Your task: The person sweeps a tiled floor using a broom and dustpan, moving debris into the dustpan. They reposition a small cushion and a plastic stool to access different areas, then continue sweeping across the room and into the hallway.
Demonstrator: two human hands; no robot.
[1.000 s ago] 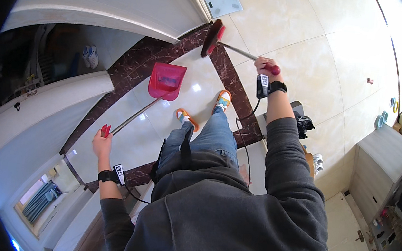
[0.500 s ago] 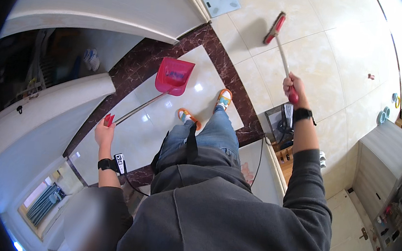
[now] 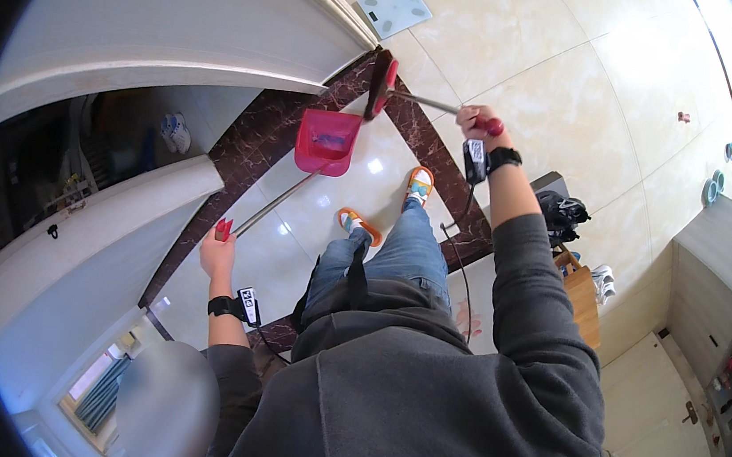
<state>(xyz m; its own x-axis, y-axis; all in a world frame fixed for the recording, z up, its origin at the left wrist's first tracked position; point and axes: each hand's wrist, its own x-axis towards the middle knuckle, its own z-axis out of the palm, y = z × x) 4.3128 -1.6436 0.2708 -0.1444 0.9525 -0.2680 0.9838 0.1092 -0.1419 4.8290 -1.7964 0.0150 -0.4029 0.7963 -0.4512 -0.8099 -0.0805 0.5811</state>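
Nearest to you, low on your left, your left hand [image 3: 219, 253] has its grip wrapped around the red end of the long dustpan handle [image 3: 272, 207]; it has stayed where it was half a second ago; the handle slopes away to the red dustpan [image 3: 329, 141], which rests mouth-up on the glossy floor [image 3: 577, 90] by the dark marble strip [image 3: 432, 151], ahead of your shoes [image 3: 420, 183]; farther out on your right, your right hand [image 3: 474, 120] has its grip clenched on the red end of the broom handle [image 3: 422, 101]; the broom [image 3: 382, 84] has swung back left since the earlier frame, when it reached out over the pale tiles; its head now stands just beyond the dustpan's far edge, beside the white door frame [image 3: 318, 0]; beyond lies a pale bathroom scale [image 3: 393, 6].
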